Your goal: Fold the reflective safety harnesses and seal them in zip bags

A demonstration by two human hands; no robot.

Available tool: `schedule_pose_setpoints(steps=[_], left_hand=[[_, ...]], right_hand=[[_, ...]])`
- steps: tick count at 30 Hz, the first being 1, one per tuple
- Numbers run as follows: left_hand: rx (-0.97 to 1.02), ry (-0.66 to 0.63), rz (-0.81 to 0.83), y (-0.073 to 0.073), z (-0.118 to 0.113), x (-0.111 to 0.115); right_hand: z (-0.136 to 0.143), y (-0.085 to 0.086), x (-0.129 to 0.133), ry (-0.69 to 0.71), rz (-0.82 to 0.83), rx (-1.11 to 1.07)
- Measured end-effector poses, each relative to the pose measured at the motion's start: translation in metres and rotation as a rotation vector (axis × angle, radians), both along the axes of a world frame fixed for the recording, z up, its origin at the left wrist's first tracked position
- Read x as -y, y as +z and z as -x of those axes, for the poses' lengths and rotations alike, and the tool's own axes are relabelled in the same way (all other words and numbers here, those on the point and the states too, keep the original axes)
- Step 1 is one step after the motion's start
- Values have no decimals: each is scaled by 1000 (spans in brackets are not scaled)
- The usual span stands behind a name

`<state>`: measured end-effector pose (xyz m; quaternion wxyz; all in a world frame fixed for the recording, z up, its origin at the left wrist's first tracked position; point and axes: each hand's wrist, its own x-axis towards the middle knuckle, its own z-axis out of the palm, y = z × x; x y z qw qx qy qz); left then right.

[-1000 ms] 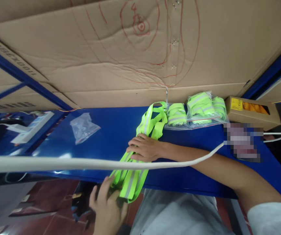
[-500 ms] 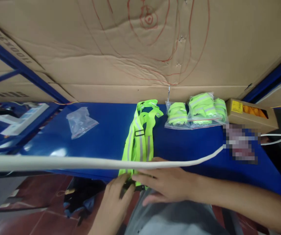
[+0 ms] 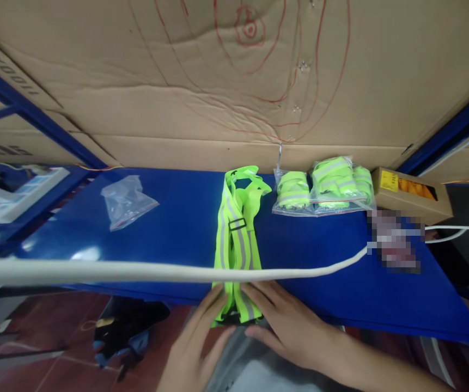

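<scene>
A neon-yellow reflective strap bundle lies lengthwise on the blue table, with a black buckle partway along and its near end over the front edge. My left hand rests against the left side of that near end, thumb apart from the fingers. On the other side, my right hand touches the straps with its fingertips, fingers spread. Neither hand is closed around the material. A white cable crosses the view in front of the straps, just above both hands.
An empty clear bag lies on the blue table at left. Bagged yellow straps sit at the back right, beside a cardboard box with orange contents. A cardboard panel stands behind.
My hands have moved apart to either side of the straps' near end, which now shows between them. The straps look straighter and narrower at the bottom. The view has shifted slightly.
</scene>
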<state>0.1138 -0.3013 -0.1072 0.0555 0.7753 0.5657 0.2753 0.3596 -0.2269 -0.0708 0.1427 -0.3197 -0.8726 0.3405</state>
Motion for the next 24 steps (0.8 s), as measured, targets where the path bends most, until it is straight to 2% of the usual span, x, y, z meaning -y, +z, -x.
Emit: schedule_pose_setpoints(steps=[3,5,9,11,14,17,21,24], left_hand=[[43,-24,65,-3,-5,1],[96,-25,85,-3,-7,0],[95,-83,64,0,-9,-3],[86,-61,44,2,-10,-4],[165,-3,75,5,-13,-3],[237,-7,116,5,-19,-2],[151,-67,66,6,-21,-2],[116,-98,79,9,-20,-2]], right_hand=[[-2,4,-5,-4,67,-31],[-4,6,-8,-1,57,-11],[-8,2,-10,51,-114,15],[-9,-1,-10,51,-186,-4],[-12,-4,-8,64,-222,4],[-13,-5,-7,124,-253,50],[-13,-7,-2,173,-351,119],[-12,-9,2,118,-406,108]])
